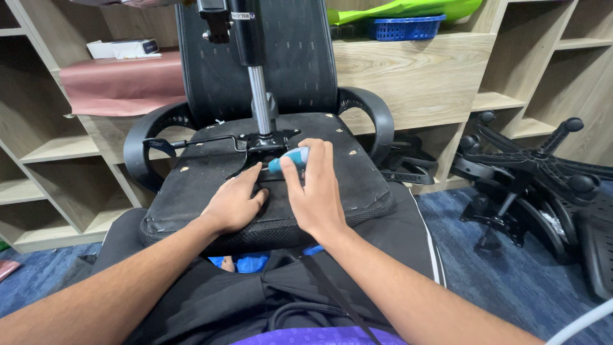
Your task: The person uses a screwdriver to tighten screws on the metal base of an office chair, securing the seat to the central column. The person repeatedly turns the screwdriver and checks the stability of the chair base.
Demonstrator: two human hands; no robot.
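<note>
Upturned black chair seat (191, 185): right hand (316, 191) clenched round blue-handled screwdriver (288, 160), left hand (235, 204) released, flat beside it; white box (122, 48) on shelf at ten o'clock.

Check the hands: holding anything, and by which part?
Right hand grips a screwdriver by its blue handle. Left hand holds nothing, resting flat on the seat underside.

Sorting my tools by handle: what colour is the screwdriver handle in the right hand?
Teal-blue with a pale end, on the screwdriver in the right hand; head view.
</note>
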